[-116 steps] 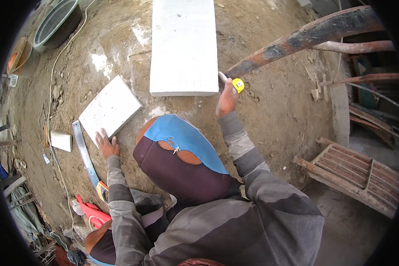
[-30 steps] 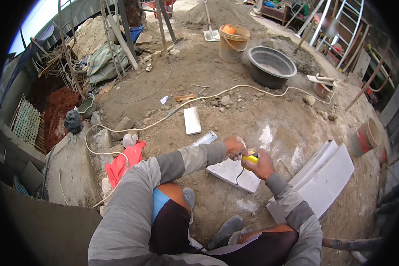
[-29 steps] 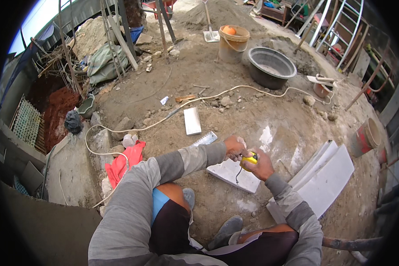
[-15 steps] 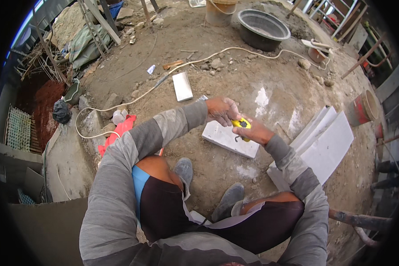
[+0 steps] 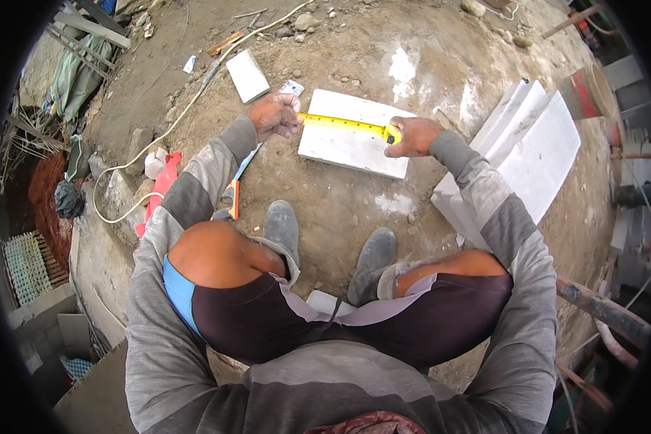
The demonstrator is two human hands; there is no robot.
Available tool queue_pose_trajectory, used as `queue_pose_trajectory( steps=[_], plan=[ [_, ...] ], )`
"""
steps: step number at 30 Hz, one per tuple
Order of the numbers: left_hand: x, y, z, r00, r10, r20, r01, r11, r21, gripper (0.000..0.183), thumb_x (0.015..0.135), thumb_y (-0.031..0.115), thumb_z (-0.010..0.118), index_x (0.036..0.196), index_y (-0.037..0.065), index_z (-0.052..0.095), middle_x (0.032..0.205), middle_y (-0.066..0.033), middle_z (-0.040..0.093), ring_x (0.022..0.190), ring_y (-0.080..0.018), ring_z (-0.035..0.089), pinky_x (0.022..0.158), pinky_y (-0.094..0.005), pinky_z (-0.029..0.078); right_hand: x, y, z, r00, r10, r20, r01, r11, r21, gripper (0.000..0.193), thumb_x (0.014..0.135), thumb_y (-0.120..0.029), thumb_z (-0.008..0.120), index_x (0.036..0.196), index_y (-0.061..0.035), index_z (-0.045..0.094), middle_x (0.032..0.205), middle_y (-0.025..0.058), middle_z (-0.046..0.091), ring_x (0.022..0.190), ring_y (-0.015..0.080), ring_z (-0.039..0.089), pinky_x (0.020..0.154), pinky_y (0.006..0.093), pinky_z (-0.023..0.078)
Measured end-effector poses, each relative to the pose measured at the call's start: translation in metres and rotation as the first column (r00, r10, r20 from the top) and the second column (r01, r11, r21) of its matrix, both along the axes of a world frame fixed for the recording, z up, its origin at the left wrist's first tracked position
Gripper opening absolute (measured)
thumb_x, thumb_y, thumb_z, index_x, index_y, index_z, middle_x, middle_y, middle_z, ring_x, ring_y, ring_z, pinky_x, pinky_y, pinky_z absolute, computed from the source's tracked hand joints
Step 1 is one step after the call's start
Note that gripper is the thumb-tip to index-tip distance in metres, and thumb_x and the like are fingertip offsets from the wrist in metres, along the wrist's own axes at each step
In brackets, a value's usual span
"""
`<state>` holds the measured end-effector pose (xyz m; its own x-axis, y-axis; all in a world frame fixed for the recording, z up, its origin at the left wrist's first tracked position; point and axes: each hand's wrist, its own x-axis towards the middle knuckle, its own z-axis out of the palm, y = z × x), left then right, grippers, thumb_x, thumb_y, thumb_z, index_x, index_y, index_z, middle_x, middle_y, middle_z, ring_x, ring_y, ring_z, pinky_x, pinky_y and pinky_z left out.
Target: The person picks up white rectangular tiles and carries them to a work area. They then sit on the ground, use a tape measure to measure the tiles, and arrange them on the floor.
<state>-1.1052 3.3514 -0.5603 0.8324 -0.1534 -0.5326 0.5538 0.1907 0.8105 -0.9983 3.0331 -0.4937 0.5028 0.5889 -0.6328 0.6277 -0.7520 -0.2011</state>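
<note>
A yellow tape measure [image 5: 343, 124] is drawn out above a white rectangular block [image 5: 354, 153] lying on the dirt. My left hand [image 5: 273, 116] pinches the free end of the blade, just past the block's left edge. The yellow case sits in my right hand [image 5: 415, 137], over the block's right part. Its fingers are closed round the case and hide most of it. Below my left hand, a hand saw [image 5: 231, 199] with an orange and black handle lies beside my left knee, partly covered by my sleeve.
Several white blocks [image 5: 535, 155] lean together at the right, near a bucket [image 5: 587, 92]. A smaller white block [image 5: 247, 77] lies beyond my left hand. A pale cable [image 5: 168, 134] winds over the dirt at left, past a red cloth [image 5: 163, 186]. A pole [image 5: 604, 312] juts in at right.
My hands have moved apart and the tape blade is now pulled out between them, left hand leftward with the end. The view has tilted down, bringing the saw into sight.
</note>
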Motion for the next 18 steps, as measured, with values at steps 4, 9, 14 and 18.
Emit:
queue_pose_trajectory(
  steps=[4,9,14,18],
  plan=[
    [-0.017,0.004,-0.024,0.994,0.097,-0.048,-0.098,0.995,-0.033,0.008,0.087,0.0,0.058,0.088,0.007,0.055,0.074,-0.0042,0.061,0.06,-0.011,0.063,0.049,-0.0207,0.054,0.001,-0.018,-0.023,0.999,-0.029,-0.026,0.026,0.995,-0.096,0.09,0.068,-0.053,0.068,0.137,-0.0025,0.041,0.129,0.019,0.054,0.117,0.0327,0.054,0.096,0.0383,0.044],
    [-0.027,-0.001,-0.033,0.991,0.088,-0.098,-0.092,0.995,-0.033,0.006,0.088,0.002,0.057,0.088,0.007,0.056,0.074,-0.0037,0.062,0.06,-0.0099,0.062,0.051,-0.0209,0.054,0.006,-0.029,-0.042,0.998,-0.001,-0.058,-0.003,0.998,-0.067,0.092,0.067,-0.054,0.069,0.135,0.0003,0.042,0.127,0.0238,0.054,0.115,0.0359,0.054,0.096,0.0388,0.043],
    [-0.029,0.002,-0.041,0.994,0.06,-0.097,-0.062,0.998,-0.021,0.005,0.089,0.003,0.056,0.089,0.008,0.056,0.073,-0.002,0.061,0.06,-0.0093,0.063,0.052,-0.0207,0.054,0.003,-0.024,-0.037,0.996,-0.047,-0.08,0.036,0.991,-0.127,0.095,0.068,-0.055,0.069,0.141,-0.0036,0.037,0.133,0.0194,0.051,0.121,0.0333,0.05,0.101,0.039,0.041],
    [-0.027,0.001,-0.042,0.993,0.055,-0.101,-0.057,0.998,-0.023,0.005,0.089,0.004,0.057,0.088,0.009,0.056,0.075,-0.0007,0.061,0.061,-0.0084,0.063,0.052,-0.0208,0.055,0.004,-0.027,-0.038,0.996,-0.042,-0.075,0.033,0.991,-0.127,0.095,0.068,-0.055,0.069,0.141,-0.0038,0.037,0.134,0.0193,0.051,0.122,0.0336,0.05,0.101,0.0395,0.041]
  ],
)
